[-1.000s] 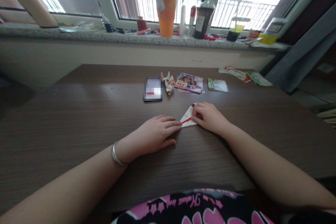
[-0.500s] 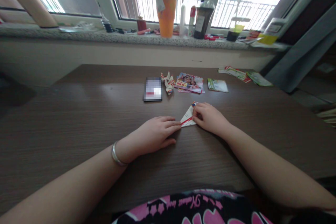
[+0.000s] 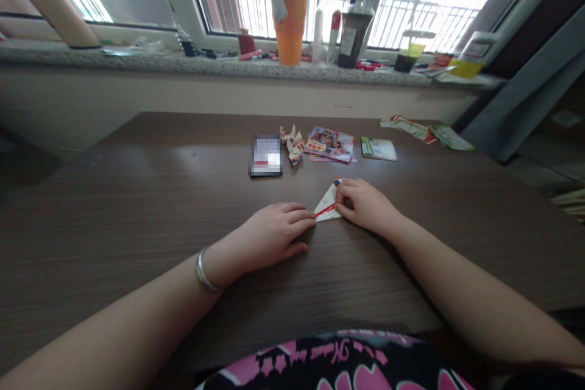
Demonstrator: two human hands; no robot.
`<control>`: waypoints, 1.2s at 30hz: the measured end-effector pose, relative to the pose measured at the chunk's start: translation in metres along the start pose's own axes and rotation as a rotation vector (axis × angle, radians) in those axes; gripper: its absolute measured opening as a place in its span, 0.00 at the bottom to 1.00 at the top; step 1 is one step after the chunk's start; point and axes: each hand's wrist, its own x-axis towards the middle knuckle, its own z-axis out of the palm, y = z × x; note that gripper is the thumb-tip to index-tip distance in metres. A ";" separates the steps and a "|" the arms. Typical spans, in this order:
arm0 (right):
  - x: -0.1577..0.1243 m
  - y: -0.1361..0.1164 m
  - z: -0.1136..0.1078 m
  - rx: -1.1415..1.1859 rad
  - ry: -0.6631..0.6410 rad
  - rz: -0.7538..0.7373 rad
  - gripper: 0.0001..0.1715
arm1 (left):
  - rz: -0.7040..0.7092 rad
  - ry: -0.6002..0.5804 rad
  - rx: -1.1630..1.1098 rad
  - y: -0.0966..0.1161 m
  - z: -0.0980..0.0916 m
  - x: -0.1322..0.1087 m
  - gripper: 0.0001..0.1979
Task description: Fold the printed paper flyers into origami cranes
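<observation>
A folded piece of printed paper (image 3: 326, 205), white with a red stripe and a dark blue tip, lies on the brown table (image 3: 137, 213) as a small triangle. My right hand (image 3: 365, 206) grips its right side, thumb and fingers curled together over the edge and hiding part of it. From the left, my left hand (image 3: 278, 233) rests flat with fingers stretched out, its fingertips touching the paper's left corner. A silver bangle (image 3: 205, 270) circles my left wrist.
Beyond my hands lie a phone-like device (image 3: 265, 156) with a blurred screen, a folded paper figure (image 3: 293, 145), printed leaflets (image 3: 329, 144) and a small green-white pad (image 3: 379, 148). Paper strips (image 3: 414, 128) lie far right. Cups and bottles, among them an orange drink (image 3: 290, 21), line the windowsill (image 3: 150, 61).
Almost nothing differs. My left hand has shifted very slightly to the right; the paper and my right hand stay in place.
</observation>
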 end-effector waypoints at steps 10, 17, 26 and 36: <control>-0.004 -0.027 0.000 -0.166 0.018 -0.186 0.11 | 0.006 -0.001 -0.001 -0.001 0.002 0.000 0.24; 0.003 -0.022 0.011 -0.045 -0.022 -0.095 0.08 | 0.017 0.001 0.013 -0.001 0.001 0.000 0.22; 0.005 -0.023 0.013 -0.028 -0.028 -0.082 0.08 | 0.024 -0.006 0.022 0.000 0.000 0.002 0.20; 0.008 -0.023 0.013 -0.015 -0.035 -0.062 0.07 | -0.028 -0.041 0.084 0.007 0.003 0.007 0.15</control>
